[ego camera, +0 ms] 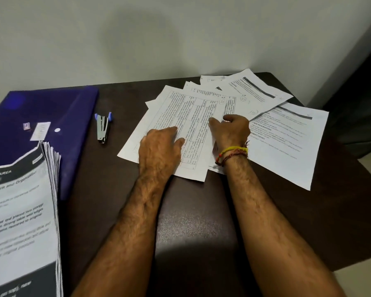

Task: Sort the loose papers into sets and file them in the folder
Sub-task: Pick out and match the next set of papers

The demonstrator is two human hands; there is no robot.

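The dark table fills the lower and middle frame, its far edge against the wall and its right corner dropping off at the right of the frame. At left lies the blue folder, closed, with a thick stack of printed sheets overlapping its near end. The loose papers are fanned across the upper right of the table, overlapping; one sheet lies close to the right edge. The left hand rests flat on the topmost table-printed sheet, fingers straight. The right hand, fingers curled, seems to pinch that sheet's edge, though contact is unclear. Paper is light, limp and slippery on its neighbours; best lifted by a free corner or edge. Bare table lies between the papers and the small stapler, center left.
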